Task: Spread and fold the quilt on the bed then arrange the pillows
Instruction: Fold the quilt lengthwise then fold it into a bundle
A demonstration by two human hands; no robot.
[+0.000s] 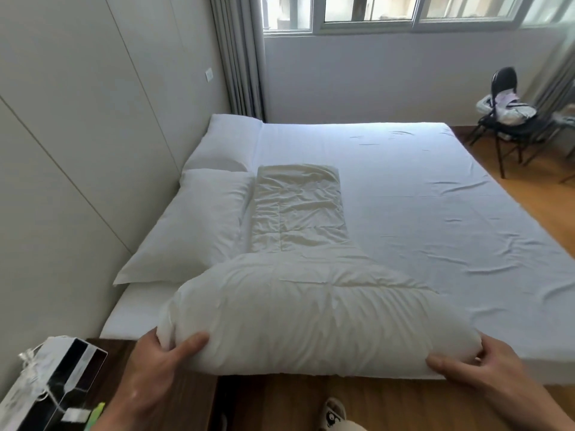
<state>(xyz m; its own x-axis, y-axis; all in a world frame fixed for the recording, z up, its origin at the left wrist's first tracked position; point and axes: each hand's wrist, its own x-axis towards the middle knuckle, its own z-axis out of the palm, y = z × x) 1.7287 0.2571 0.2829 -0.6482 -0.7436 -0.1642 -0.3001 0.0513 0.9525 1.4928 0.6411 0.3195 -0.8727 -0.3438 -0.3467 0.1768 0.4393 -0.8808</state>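
Observation:
A cream quilt (305, 293) lies folded into a long narrow strip on the white bed (435, 197), its near end bulging in a thick fold at the bed's front edge. My left hand (158, 365) grips the left end of that fold, thumb on top. At the fold's right end my right hand (473, 365) holds it the same way. Two white pillows lie along the wall on the left, the near pillow (193, 225) beside the quilt strip and the far pillow (227, 144) behind it.
A dark wooden bedside table (168, 409) at lower left carries a black and white box (62, 384). A black chair (510, 119) with clothes stands at the far right on the wooden floor. Grey curtains and a window fill the back wall.

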